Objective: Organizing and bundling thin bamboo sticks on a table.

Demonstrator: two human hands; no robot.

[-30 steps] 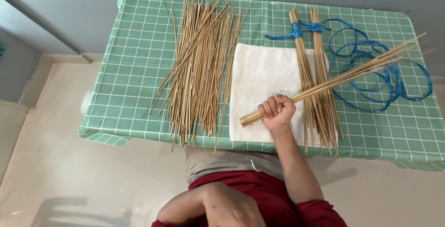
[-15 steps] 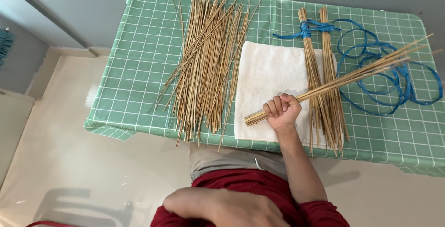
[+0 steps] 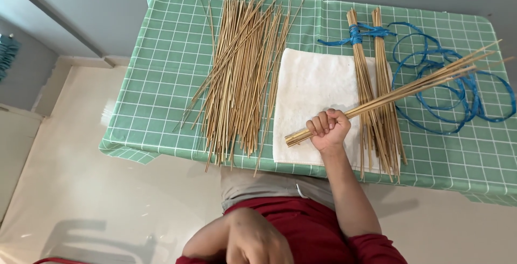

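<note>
Your right hand [image 3: 328, 129] has its fingers wrapped tight around a thin bunch of sticks [image 3: 398, 92] — it slants over the white cloth [image 3: 309, 89] toward the table's [image 3: 161, 75] right edge. Your left hand [image 3: 253, 240] sits down by your lap — can't tell its fingers.

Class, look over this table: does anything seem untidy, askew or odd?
The loose pile of sticks is splayed, several crossing at angles and overhanging the table's near edge. The blue cord lies in tangled loops. Nothing looks broken or spilled.
</note>
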